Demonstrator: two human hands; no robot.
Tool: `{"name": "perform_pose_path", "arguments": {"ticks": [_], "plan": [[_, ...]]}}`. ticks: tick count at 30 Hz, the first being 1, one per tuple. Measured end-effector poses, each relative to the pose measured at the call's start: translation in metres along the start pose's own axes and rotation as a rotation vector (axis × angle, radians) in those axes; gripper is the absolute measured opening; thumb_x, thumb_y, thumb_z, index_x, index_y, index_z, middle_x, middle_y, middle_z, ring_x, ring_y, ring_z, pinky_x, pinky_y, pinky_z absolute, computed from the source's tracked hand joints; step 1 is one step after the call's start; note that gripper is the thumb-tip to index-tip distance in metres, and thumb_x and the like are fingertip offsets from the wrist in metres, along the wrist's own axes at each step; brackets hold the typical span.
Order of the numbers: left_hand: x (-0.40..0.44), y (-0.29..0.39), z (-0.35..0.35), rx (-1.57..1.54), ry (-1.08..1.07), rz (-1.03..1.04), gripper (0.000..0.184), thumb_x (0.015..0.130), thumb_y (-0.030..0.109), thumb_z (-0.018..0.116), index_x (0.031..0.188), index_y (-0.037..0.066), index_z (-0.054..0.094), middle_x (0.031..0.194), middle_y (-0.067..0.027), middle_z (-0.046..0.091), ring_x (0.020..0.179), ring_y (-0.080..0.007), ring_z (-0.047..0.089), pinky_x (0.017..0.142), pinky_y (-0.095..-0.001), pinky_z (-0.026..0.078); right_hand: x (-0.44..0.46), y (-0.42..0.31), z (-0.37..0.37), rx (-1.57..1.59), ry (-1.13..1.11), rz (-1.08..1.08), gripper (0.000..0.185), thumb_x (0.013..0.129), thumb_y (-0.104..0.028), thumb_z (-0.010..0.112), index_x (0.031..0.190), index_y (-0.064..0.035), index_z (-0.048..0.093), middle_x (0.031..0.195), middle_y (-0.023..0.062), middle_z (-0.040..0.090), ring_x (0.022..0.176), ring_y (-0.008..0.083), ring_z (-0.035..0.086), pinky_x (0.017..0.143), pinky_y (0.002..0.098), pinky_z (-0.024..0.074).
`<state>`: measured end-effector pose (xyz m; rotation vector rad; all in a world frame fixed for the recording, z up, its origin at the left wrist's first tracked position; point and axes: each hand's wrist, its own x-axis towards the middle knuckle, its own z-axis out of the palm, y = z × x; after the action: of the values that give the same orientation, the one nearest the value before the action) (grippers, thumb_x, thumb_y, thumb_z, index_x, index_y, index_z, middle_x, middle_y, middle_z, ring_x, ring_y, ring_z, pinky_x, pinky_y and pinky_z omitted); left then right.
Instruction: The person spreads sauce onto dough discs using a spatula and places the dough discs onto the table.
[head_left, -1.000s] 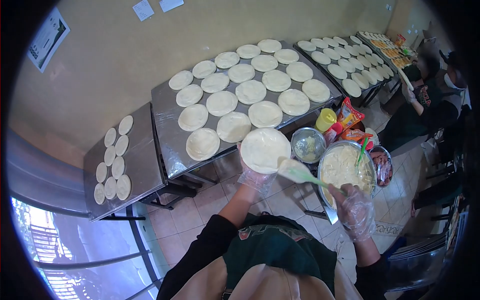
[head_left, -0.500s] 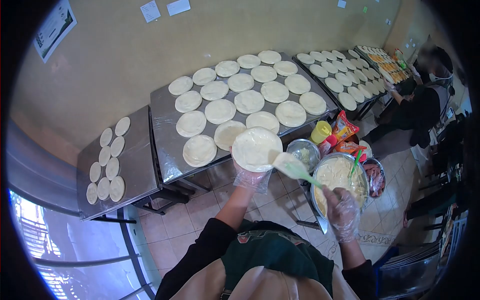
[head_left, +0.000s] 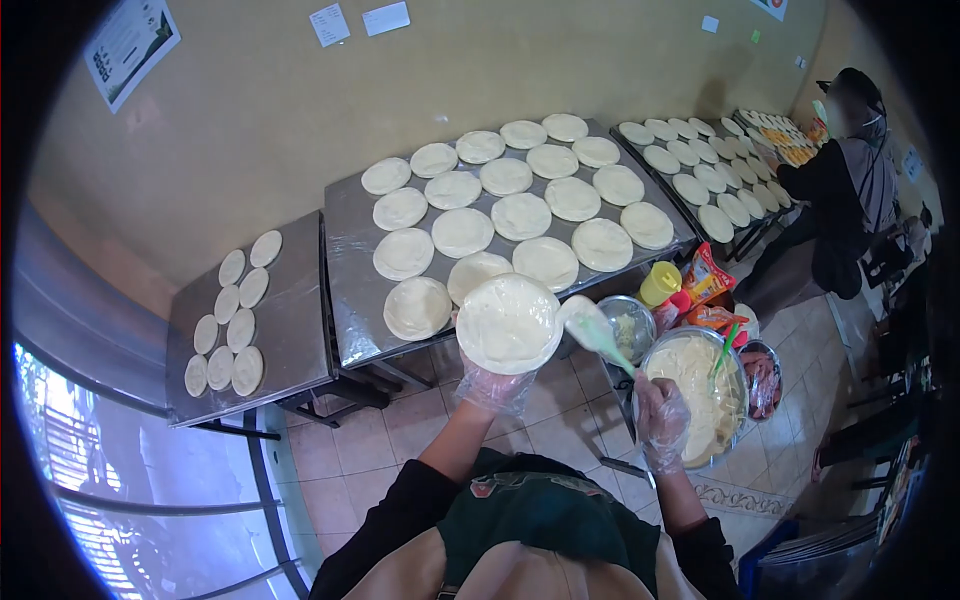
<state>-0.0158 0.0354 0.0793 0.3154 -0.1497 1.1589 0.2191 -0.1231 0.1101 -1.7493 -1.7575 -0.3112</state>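
A round, pale dough base (head_left: 508, 324) with a shiny spread on it rests on my left hand (head_left: 493, 385), which is gloved in clear plastic and mostly hidden beneath it. My right hand (head_left: 662, 420), also gloved, is closed around the green handle of a spatula (head_left: 590, 326). The spatula's coated blade is just right of the dough base's edge. Right of that hand is a large bowl of creamy mixture (head_left: 700, 395) with a green utensil (head_left: 724, 352) in it.
Many dough bases lie on the metal table (head_left: 350, 260), the left table (head_left: 295, 330) and farther tables. Near the large bowl are a smaller metal bowl (head_left: 628, 328), a yellow cup (head_left: 660, 284), packets and a bowl of pinkish pieces (head_left: 762, 380). A person (head_left: 830, 200) stands at the right.
The spatula and my right hand have shifted left relative to the large bowl. The dough base has moved slightly left over the table edge. The person at the right has changed posture.
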Motion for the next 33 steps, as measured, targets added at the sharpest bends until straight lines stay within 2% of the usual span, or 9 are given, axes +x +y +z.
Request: {"name": "perform_pose_path", "arguments": {"ticks": [1,5,10,13,16,19,29,31,33], "plan": [[-0.003,0.006,0.000,-0.530,0.072,-0.144,0.079,0.091,0.073,0.038,0.147,0.019,0.040,0.152,-0.0111,0.041,0.137,-0.0363,0.041,0.113,-0.0583,0.033,0.006,0.000,0.004,0.074,0.036,0.045,0.039,0.082,-0.002,0.070,0.117,-0.0188,0.069,0.084,0.0123,0.062,0.070,0.0287,0.063,0.058,0.0382,0.0508],[-0.012,0.029,-0.001,-0.499,0.138,-0.111,0.077,0.092,0.071,0.037,0.148,0.019,0.039,0.152,-0.0120,0.041,0.137,-0.0358,0.041,0.114,-0.0586,0.033,0.027,-0.026,0.004,0.233,0.028,0.024,0.039,0.083,0.002,0.067,0.118,-0.0162,0.069,0.084,0.0138,0.062,0.068,0.0299,0.063,0.056,0.0383,0.0500],[-0.026,0.053,0.016,0.844,0.325,0.052,0.088,0.077,0.040,0.080,0.148,0.013,0.035,0.148,-0.0120,0.044,0.136,-0.0283,0.042,0.118,-0.0468,0.028,0.034,-0.047,0.026,0.138,-0.064,-0.253,0.050,0.079,0.001,0.069,0.126,-0.0176,0.065,0.085,0.0129,0.061,0.070,0.0309,0.062,0.056,0.0413,0.0497],[-0.041,0.076,0.004,1.440,0.236,0.159,0.080,0.085,0.048,0.071,0.148,0.013,0.037,0.149,-0.0121,0.043,0.137,-0.0278,0.042,0.119,-0.0441,0.027,0.054,-0.059,0.046,0.236,-0.080,-0.185,0.043,0.082,-0.001,0.068,0.122,-0.0169,0.066,0.084,0.0129,0.060,0.071,0.0308,0.062,0.057,0.0415,0.0491],[-0.039,0.103,-0.029,0.358,0.371,0.036,0.075,0.094,0.069,0.036,0.148,0.017,0.041,0.150,-0.0133,0.044,0.135,-0.0368,0.044,0.113,-0.0592,0.034,0.079,-0.085,0.055,0.308,-0.173,-0.098,0.034,0.085,-0.003,0.067,0.117,-0.0143,0.067,0.084,0.0140,0.060,0.072,0.0309,0.062,0.059,0.0408,0.0494],[-0.038,0.135,-0.031,-0.292,0.359,-0.046,0.076,0.094,0.070,0.036,0.148,0.016,0.041,0.150,-0.0137,0.044,0.135,-0.0372,0.044,0.112,-0.0589,0.034,0.102,-0.095,0.082,0.359,-0.220,-0.033,0.027,0.088,-0.003,0.066,0.113,-0.0117,0.068,0.084,0.0144,0.061,0.072,0.0313,0.062,0.061,0.0406,0.0497],[-0.034,0.250,-0.065,-0.492,0.303,-0.066,0.073,0.096,0.067,0.036,0.148,0.015,0.040,0.150,-0.0148,0.044,0.135,-0.0371,0.045,0.111,-0.0596,0.035,0.163,-0.186,0.145,0.480,-0.382,-0.099,0.026,0.088,-0.003,0.065,0.113,-0.0098,0.068,0.083,0.0147,0.060,0.069,0.0318,0.062,0.060,0.0417,0.0484],[-0.037,0.272,-0.053,0.606,0.294,0.020,0.065,0.100,0.057,0.039,0.148,0.013,0.039,0.149,-0.0141,0.045,0.134,-0.0347,0.047,0.111,-0.0588,0.037,0.181,-0.196,0.167,0.517,-0.348,-0.096,0.025,0.089,-0.003,0.063,0.113,-0.0090,0.067,0.079,0.0146,0.057,0.067,0.0316,0.061,0.059,0.0430,0.0467],[-0.041,0.294,-0.077,0.520,0.397,0.013,0.061,0.101,0.052,0.039,0.148,0.012,0.038,0.149,-0.0136,0.045,0.133,-0.0335,0.048,0.111,-0.0575,0.038,0.190,-0.210,0.185,0.548,-0.350,-0.077,0.024,0.090,-0.004,0.063,0.113,-0.0088,0.066,0.078,0.0147,0.057,0.067,0.0319,0.060,0.059,0.0433,0.0467]]}}
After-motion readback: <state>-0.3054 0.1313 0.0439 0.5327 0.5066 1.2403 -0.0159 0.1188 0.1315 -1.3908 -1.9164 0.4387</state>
